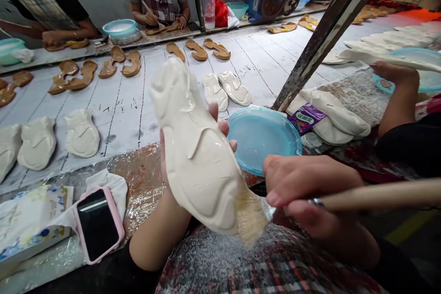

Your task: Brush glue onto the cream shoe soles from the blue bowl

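Observation:
My left hand point(220, 131) holds a cream-white shoe sole point(195, 151) from behind, its fingertips showing past the sole's right edge. The sole is tilted, toe end up and away from me. My right hand point(306, 188) is closed round the wooden handle of a brush point(379, 195). The brush's pale bristles point(250, 220) press on the sole's lower end, above my checked apron. A blue bowl point(262, 135) sits just behind both hands.
A pink-cased phone point(98, 223) lies at the lower left on foil-covered bench. White soles point(81, 133) and tan soles point(120, 62) lie in rows on the long table. A dark slanted post point(320, 39) rises at the right. Other people work opposite and at my right.

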`<control>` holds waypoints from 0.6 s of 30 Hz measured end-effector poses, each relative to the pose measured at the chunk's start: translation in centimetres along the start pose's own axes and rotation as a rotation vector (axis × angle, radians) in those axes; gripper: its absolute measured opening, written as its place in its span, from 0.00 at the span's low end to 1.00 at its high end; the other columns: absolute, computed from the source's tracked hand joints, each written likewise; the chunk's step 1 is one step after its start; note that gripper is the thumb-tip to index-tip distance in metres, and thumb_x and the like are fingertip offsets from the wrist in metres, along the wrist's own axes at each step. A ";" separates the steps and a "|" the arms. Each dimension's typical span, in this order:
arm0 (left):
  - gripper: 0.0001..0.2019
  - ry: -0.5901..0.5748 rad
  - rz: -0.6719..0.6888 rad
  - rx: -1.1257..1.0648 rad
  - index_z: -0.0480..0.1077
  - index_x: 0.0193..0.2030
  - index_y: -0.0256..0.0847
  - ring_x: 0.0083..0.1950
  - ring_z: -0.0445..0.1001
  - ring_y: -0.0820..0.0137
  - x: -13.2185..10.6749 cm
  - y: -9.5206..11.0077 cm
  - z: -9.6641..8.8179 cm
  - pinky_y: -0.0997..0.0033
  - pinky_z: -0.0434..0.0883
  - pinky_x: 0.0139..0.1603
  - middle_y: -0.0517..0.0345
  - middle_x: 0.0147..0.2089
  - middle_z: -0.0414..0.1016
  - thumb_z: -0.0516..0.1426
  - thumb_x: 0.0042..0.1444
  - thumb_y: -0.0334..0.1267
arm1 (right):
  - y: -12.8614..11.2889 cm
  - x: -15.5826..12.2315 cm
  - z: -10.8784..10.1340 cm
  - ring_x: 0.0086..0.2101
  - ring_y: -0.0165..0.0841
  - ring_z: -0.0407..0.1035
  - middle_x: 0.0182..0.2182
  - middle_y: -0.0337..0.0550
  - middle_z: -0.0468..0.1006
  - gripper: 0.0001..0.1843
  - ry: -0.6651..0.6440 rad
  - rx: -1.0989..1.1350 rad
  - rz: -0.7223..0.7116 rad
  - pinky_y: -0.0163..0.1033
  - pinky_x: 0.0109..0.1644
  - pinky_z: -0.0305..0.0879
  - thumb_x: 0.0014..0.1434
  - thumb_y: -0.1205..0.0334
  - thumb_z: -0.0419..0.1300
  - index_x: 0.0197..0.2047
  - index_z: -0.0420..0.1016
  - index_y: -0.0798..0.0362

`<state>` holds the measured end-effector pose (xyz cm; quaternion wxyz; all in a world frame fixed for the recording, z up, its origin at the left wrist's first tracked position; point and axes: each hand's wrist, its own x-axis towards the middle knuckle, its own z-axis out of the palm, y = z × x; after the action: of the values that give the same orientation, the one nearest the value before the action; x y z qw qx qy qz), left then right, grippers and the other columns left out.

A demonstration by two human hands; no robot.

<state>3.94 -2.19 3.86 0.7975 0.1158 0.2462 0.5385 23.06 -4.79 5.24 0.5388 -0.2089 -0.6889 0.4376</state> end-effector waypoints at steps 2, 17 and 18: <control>0.37 0.092 -0.036 0.010 0.68 0.66 0.51 0.69 0.67 0.46 0.5 0.3 0.0 0.37 0.67 0.66 0.47 0.56 0.77 0.37 0.65 0.68 | 1.0 -0.6 0.1 0.20 0.26 0.66 0.20 0.36 0.75 0.12 0.050 0.147 0.064 0.36 0.26 0.63 0.68 0.57 0.62 0.33 0.78 0.52; 0.38 0.358 0.458 0.047 0.70 0.63 0.32 0.65 0.72 0.45 1.6 0.5 0.4 0.45 0.69 0.65 0.40 0.43 0.81 0.37 0.69 0.61 | 1.4 1.2 -0.3 0.27 0.32 0.73 0.26 0.43 0.79 0.02 -0.339 -0.598 -0.404 0.41 0.33 0.68 0.63 0.67 0.66 0.38 0.77 0.57; 0.37 0.372 0.471 0.036 0.71 0.62 0.33 0.64 0.73 0.46 1.6 0.7 0.2 0.45 0.70 0.64 0.41 0.42 0.81 0.37 0.70 0.60 | 1.4 1.0 -0.6 0.26 0.31 0.71 0.25 0.42 0.78 0.03 -0.366 -0.593 -0.400 0.41 0.32 0.68 0.64 0.66 0.65 0.38 0.77 0.57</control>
<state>3.94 -0.42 3.93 0.5897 0.0830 0.3639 0.7162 23.03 -3.08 4.65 0.3983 -0.1355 -0.8969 0.1363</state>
